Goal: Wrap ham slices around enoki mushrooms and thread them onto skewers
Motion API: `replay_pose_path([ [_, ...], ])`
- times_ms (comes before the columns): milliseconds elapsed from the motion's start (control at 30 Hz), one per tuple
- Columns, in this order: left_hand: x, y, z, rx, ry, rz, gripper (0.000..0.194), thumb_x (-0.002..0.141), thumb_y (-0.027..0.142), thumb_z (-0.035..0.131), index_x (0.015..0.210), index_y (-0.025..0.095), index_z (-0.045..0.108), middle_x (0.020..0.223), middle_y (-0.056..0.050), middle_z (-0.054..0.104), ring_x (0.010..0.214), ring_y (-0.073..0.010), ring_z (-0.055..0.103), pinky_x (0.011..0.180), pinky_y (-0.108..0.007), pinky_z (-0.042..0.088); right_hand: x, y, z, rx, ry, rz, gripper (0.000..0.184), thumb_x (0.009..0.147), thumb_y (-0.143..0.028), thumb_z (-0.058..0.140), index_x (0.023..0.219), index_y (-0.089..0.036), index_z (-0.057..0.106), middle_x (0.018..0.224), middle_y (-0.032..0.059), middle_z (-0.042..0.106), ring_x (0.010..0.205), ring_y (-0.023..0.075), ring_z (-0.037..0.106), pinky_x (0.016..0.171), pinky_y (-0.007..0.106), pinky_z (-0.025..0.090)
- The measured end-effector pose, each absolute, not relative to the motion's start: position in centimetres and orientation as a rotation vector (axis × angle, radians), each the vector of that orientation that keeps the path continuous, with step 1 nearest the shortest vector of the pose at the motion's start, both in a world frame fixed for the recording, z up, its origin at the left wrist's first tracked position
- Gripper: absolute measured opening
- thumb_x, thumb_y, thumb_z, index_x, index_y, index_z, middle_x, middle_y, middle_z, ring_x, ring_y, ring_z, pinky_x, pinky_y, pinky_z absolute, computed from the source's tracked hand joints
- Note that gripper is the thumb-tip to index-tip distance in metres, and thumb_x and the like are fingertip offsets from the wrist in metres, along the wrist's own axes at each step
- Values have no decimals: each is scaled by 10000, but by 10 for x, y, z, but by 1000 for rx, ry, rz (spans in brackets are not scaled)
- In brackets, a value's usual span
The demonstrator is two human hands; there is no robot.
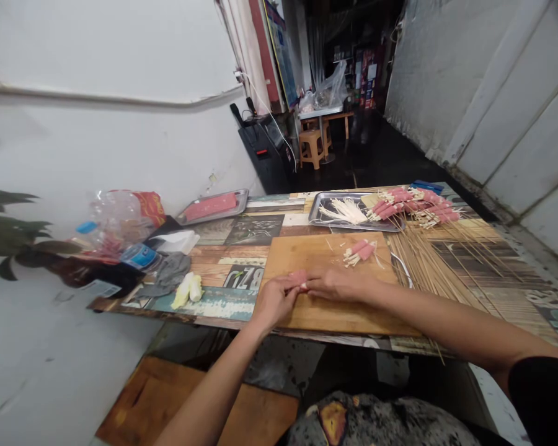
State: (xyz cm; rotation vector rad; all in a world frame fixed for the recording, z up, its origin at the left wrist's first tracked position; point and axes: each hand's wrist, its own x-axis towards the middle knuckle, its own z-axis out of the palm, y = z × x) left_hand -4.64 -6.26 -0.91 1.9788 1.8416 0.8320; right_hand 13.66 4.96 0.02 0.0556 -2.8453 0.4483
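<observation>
Both my hands meet over the wooden cutting board (325,316), their fingers closed on a pink meat roll (299,279). My left hand (274,300) pinches its left side, and my right hand (337,284) grips the right end, covering much of it. Behind my right hand, finished meat rolls with white mushroom ends (360,251) lie on the board. A metal tray (314,214) beyond the board holds loose enoki mushrooms (346,210). Skewered meat rolls (397,203) are piled across the tray's right side and past it.
Bamboo skewers (428,260) spread over the table's right side. At the back left is a tray of pink meat slices (211,206). Pale cabbage pieces (188,290), a grey cloth (167,275) and plastic bottles (116,223) occupy the left end. A stool (311,147) stands beyond the table.
</observation>
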Motion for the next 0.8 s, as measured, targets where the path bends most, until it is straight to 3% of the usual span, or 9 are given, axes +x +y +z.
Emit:
replay_pose_path([
  [133,-48,-63,-12,1947,1860,842,173,856,182,644,928,265,777,931,-22,758,869,-187,697,782,-296,550,131,47,3,-283,-2805,693,270,966,-256,501,943,-134,741,967,112,711,808,169,613,706,260,418],
  [367,-50,-78,-30,2605,1796,919,293,975,207,474,1210,210,649,1019,-87,723,907,-191,657,809,-327,526,118,61,11,-469,-2798,1030,170,862,-209,610,813,-145,760,771,32,711,664,122,563,598,210,336],
  [567,-44,-78,-25,2786,1914,672,231,976,237,487,1092,187,679,899,-78,699,815,-182,626,750,-302,503,109,67,25,-656,-2911,1056,166,824,-188,614,775,-136,764,664,-3,676,588,90,507,548,201,290],
  [700,-41,-72,-20,2631,1878,778,239,981,245,480,1061,203,701,913,-64,711,824,-176,633,740,-290,506,108,69,32,-830,-2908,1140,210,847,-283,616,822,-153,779,691,1,691,614,105,536,547,205,304],
  [800,-41,-68,-19,2517,1774,927,237,974,250,501,1083,227,709,1000,-55,724,894,-175,652,780,-291,519,118,67,24,-700,-2839,1024,272,917,-278,532,850,-147,760,753,29,699,660,125,551,597,224,344],
])
